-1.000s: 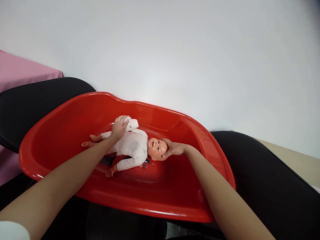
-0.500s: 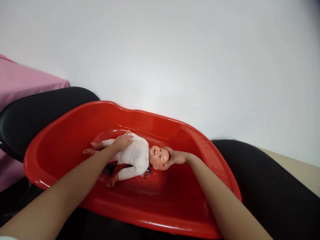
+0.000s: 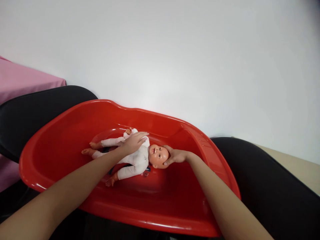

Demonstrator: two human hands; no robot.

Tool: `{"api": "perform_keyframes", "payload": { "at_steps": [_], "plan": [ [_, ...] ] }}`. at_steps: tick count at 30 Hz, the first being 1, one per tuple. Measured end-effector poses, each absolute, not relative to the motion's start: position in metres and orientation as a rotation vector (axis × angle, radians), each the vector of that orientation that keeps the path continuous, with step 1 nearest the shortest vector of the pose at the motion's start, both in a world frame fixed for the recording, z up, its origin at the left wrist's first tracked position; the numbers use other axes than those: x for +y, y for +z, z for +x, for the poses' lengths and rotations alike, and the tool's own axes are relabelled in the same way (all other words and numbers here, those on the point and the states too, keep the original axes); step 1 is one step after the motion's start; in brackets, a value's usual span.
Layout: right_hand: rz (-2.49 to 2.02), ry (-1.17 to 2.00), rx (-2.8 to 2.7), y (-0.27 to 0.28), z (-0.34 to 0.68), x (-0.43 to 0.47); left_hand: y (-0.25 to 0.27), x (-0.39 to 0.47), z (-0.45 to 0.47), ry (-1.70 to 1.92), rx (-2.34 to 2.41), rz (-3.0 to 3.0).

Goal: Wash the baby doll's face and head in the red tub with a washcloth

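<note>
A baby doll (image 3: pixel 140 157) with a white cloth body lies on its back in a red baby bathtub (image 3: pixel 160 213), its head to the right and its feet to the left. My left hand (image 3: pixel 136 141) rests over the doll's chest, palm down with the fingers stretched out. At the doll's head, my right hand (image 3: pixel 176 156) is curved round the crown, thumb on the near side and fingers on the far side. Part of the right fingers is hidden behind the head.
Black chairs flank the tub, one chair (image 3: pixel 45 106) at the left and another chair (image 3: pixel 265 173) at the right. A pink cloth (image 3: pixel 27 78) hangs over a surface at the far left. A white wall (image 3: pixel 175 60) rises right behind the tub.
My left hand has slid from the doll's belly up to its chest, towards the head. The right hand keeps its hold on the doll's head. The view has shifted slightly.
</note>
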State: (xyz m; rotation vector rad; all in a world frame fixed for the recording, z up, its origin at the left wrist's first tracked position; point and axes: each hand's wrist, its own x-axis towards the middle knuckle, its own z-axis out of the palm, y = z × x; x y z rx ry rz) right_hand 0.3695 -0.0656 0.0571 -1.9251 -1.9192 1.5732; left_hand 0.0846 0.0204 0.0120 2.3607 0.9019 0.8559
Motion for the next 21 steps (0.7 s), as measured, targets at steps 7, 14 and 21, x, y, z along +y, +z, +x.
{"api": "perform_keyframes", "payload": {
  "at_steps": [7,14,21],
  "plan": [
    [-1.921,1.548,-1.942,0.062,0.365,-0.068,-0.015,0.038,0.061,0.531,0.952,2.535],
    [-1.936,1.53,-1.955,0.064,0.366,-0.068,-0.008,0.059,0.028,0.239,1.497,2.328],
    [-1.919,1.524,-1.944,0.063,0.367,-0.067,0.023,0.052,0.044,0.559,1.591,2.277]
  ]
}}
